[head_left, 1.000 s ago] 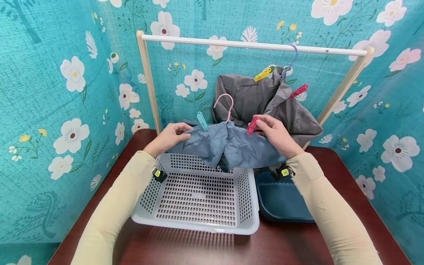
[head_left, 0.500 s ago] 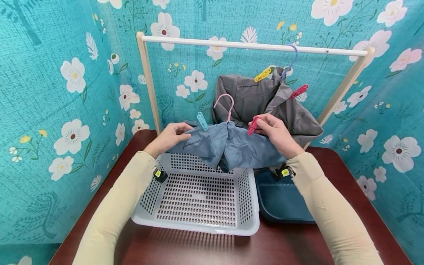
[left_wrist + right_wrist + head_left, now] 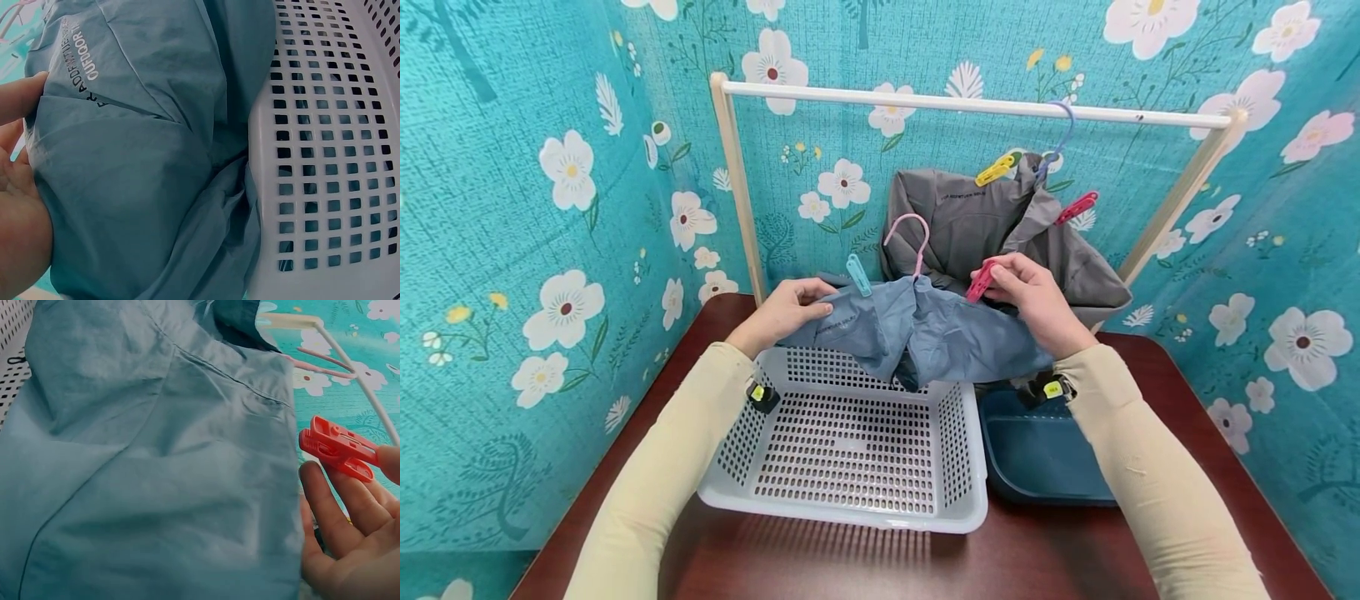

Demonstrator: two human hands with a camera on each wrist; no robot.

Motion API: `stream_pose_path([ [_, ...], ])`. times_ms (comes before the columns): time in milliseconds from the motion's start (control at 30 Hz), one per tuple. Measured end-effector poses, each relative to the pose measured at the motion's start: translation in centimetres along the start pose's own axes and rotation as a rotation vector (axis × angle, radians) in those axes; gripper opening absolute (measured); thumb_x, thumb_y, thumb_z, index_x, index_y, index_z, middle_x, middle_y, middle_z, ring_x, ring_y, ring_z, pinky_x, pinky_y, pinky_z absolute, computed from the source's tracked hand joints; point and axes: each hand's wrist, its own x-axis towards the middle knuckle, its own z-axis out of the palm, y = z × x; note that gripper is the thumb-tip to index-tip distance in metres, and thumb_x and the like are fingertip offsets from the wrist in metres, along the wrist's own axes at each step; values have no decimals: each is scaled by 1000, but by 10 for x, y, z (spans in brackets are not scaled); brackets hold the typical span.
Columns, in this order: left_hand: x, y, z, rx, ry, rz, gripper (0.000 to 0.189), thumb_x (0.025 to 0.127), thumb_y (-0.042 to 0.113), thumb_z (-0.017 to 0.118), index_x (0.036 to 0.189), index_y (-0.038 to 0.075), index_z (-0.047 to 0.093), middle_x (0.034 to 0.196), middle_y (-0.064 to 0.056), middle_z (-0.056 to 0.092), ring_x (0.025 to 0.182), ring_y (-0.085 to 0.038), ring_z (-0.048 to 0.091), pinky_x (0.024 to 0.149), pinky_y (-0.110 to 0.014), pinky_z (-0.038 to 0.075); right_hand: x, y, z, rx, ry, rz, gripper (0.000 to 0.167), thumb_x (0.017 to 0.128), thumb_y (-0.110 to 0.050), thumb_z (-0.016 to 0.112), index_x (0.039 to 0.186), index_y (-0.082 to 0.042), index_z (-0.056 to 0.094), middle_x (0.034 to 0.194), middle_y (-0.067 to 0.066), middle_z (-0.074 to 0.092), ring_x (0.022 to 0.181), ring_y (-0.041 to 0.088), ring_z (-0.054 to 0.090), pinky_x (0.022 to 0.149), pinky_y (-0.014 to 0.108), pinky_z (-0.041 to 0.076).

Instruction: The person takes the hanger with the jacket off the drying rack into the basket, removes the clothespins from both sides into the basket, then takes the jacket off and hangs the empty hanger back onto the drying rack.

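A blue jacket [image 3: 977,342] hangs over a pink hanger [image 3: 912,227] above the basket's back rim. My left hand [image 3: 786,315] pinches the jacket's left shoulder edge; the left wrist view shows the thumb on the fabric [image 3: 125,162] near printed lettering. A light blue clothespin [image 3: 858,275] stands clipped beside the collar on the left. My right hand [image 3: 1026,296] pinches a red clothespin [image 3: 981,282] at the jacket's right shoulder. In the right wrist view, the red clothespin [image 3: 334,447] lies just outside the fabric's edge, with the thumb on one end.
A white perforated basket [image 3: 842,517] stands on the dark red table [image 3: 820,567], with a dark blue tub [image 3: 1045,467] to its right. Behind, a grey jacket [image 3: 955,217] with yellow [image 3: 996,169] and red clothespins hangs by a blue hanger [image 3: 1067,125] from the rack's white bar [image 3: 880,95].
My right hand has shifted slightly to the right with the red clothespin, drawing it away from the collar side. My left hand and the light blue clothespin stay in place.
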Motion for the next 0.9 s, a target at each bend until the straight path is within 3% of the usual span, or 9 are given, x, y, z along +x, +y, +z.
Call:
stream_pose_path([
  [233, 1, -2, -2, -17, 28, -13, 25, 95, 11, 59, 118, 4, 63, 120, -11, 58, 106, -24, 53, 86, -39, 44, -14, -5, -18, 72, -66, 4, 34, 99, -26, 51, 118, 1, 54, 110, 6, 64, 99, 14, 61, 87, 25, 47],
  [467, -1, -1, -4, -24, 39, -7, 25, 94, 11, 60, 118, 2, 63, 124, -12, 57, 119, -25, 49, 94, -43, 41, -27, -3, -37, 111, -166, 57, 26, 100, -21, 49, 118, -4, 57, 110, 8, 65, 97, 15, 63, 83, 26, 50],
  [733, 0, -2, -7, -35, 66, -10, 24, 95, 12, 59, 116, 1, 63, 120, -12, 58, 111, -25, 52, 93, -42, 41, -39, 9, -59, 104, -234, 137, 35, 100, -18, 47, 128, 2, 53, 113, 7, 64, 98, 17, 64, 83, 27, 50],
  [900, 2, -2, -6, -28, 73, -14, 25, 95, 12, 59, 117, 1, 63, 121, -13, 57, 106, -25, 53, 89, -39, 42, -49, 21, -69, 153, -321, 179, 36, 101, -12, 44, 131, 8, 48, 114, 9, 64, 99, 17, 64, 84, 30, 49],
])
